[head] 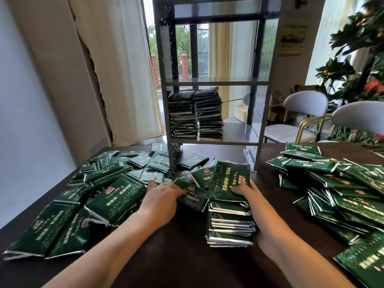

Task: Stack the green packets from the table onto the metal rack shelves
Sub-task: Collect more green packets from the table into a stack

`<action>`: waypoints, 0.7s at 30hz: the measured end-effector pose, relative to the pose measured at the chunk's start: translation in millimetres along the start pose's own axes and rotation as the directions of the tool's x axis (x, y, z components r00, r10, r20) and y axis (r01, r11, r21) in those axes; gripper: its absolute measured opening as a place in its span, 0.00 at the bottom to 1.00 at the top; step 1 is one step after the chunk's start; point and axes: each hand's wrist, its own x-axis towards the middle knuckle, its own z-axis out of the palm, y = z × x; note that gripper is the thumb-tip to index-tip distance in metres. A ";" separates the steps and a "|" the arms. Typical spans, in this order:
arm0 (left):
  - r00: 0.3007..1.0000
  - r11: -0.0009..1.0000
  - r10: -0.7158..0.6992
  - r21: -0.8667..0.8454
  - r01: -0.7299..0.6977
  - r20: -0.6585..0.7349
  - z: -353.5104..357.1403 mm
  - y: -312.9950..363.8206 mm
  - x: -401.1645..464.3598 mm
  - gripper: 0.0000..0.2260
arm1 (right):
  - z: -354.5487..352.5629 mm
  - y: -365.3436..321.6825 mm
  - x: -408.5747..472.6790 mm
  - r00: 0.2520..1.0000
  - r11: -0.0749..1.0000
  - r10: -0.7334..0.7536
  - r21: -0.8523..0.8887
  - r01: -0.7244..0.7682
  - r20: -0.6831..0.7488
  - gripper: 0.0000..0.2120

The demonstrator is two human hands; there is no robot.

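The left hand lies low over the loose heap, fingers curled onto a single dark green foil packet that tilts against its neighbours, seemingly drawing it toward the pile being built. The right hand grips the right side of a tall hand-built stack of green packets, thumb pressed on the top packet and the other fingers hidden behind the stack's far side. That stack stands on the dark brown worktop just inside the right forearm, and its top packets sit skewed and lifted at the far end. Left of the left hand spreads a wide scatter of green packets; right of the right hand lies another slumped pile of green packets. Beyond both hands stands the grey metal rack, with two neat dark columns of shelved packets filling the left of its lower shelf and the shelf above showing bare. The risk, as I judge it, lies in the stack's height and slick wrappers: gripped from one side only, its upper packets could slide off or the column buckle when lifted. Pulling the tilted packet could also drag neighbours along. Two white chairs and a leafy plant with orange fruit stand well off to the right.
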 end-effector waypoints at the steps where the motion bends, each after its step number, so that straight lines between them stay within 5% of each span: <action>1: 1.000 0.999 0.022 0.025 -0.021 -0.019 0.5 0.9 -0.8 0.20 | 1.0 0.3 -0.1 1.000 1.000 0.000 -0.004 0.000 -0.007 0.38; 10: 0.967 0.998 0.008 -0.065 -0.026 -0.254 -12.1 6.8 -7.1 0.15 | 1.2 3.1 -0.3 1.000 1.000 0.007 -0.004 -0.007 -0.030 0.42; 15: 0.924 0.985 -0.096 -0.170 0.035 -0.371 -37.4 11.4 -7.5 0.11 | 1.5 2.2 -2.0 0.999 1.000 0.002 -0.006 -0.003 -0.038 0.33; 18: 0.911 0.896 -0.268 -0.430 0.115 -0.313 -59.6 21.5 -10.8 0.10 | 2.3 0.5 -5.4 0.999 1.000 -0.015 -0.019 0.014 -0.043 0.32; 21: 0.926 0.696 -0.295 -0.717 0.038 -0.238 -73.5 35.1 -11.9 0.07 | 5.1 -2.6 -9.4 0.999 0.999 -0.001 -0.032 -0.001 -0.052 0.38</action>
